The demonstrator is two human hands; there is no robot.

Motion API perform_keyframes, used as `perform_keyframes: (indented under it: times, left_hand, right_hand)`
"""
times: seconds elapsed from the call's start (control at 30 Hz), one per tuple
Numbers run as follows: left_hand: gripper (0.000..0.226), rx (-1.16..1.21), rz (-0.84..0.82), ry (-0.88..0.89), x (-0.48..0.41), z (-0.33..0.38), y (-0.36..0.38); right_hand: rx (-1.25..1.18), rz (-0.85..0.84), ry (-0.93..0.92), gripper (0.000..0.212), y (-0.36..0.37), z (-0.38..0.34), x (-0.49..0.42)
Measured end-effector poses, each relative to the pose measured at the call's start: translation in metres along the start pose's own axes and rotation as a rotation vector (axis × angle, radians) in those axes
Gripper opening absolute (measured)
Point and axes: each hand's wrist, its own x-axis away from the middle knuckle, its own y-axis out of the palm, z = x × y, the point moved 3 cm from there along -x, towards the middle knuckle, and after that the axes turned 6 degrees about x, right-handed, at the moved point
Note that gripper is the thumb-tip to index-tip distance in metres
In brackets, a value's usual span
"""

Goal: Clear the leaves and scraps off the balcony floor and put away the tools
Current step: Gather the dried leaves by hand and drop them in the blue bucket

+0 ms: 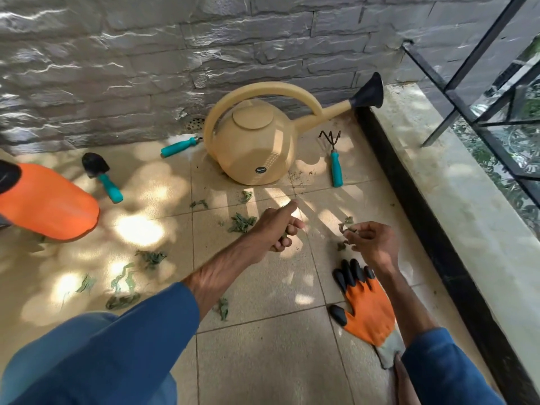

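Leaf scraps (pixel 347 223) sit pinched in right hand (pixel 374 244), more clenched in left hand (pixel 274 229).

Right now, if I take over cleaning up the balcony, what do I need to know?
Left hand grips leaf bits, forefinger stretched out. Right hand pinches a leaf scrap.
Many leaves lie scattered on the tiles. Trowel, hand rake and another teal-handled tool lie around the watering can; orange glove beside the right arm.
Done: a few scraps in the hands.
Left: the other leaves and all the tools.
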Motion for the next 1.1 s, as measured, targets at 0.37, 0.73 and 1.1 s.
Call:
perform_keyframes:
  times: [0.37,0.73,1.1]
  left_hand:
    - [0.055,0.393,-0.063,-0.251,0.008,-0.002,0.025]
    - [0.045,0.636,-0.121,-0.254,0.012,0.015,0.035]
    - [0.029,0.394,0.185,-0.049,-0.003,0.022,0.021]
  right_hand:
    - [-0.292,-0.283,-0.162,0.035,0.001,-0.115,0.064]
    - [0.186,-0.063,-0.51,0.014,0.015,-0.126,0.073]
    - [0.474,-0.038,-0.686,0.02,0.054,-0.133,0.077]
